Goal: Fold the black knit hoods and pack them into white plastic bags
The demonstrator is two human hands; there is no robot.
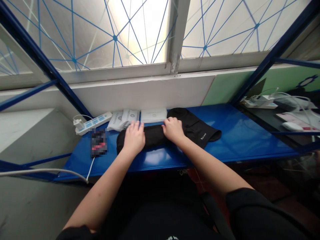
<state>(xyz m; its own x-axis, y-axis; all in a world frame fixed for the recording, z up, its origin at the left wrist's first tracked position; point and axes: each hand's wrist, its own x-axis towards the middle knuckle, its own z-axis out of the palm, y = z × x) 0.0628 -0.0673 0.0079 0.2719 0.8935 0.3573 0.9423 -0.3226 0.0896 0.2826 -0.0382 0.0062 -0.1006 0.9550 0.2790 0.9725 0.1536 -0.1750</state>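
A long black folded cloth item (153, 136) lies across the blue shelf in front of me. My left hand (134, 137) rests on its left part, fingers pointing away from me and partly bent. On its right end sits my right hand (173, 129), fingers curved over the fabric; whether they pinch it is hidden. To the right, a wider piece of black fabric (193, 128) with small white lettering spreads out on the shelf, touching or joined to the strip under my right hand.
Behind the cloth are white printed plastic packages (124, 119) and a white box (153, 115). At the left stand a power strip (94, 123) and a blurred dark device (99, 142) with a white cable. Blue metal posts flank the blue shelf (240, 133).
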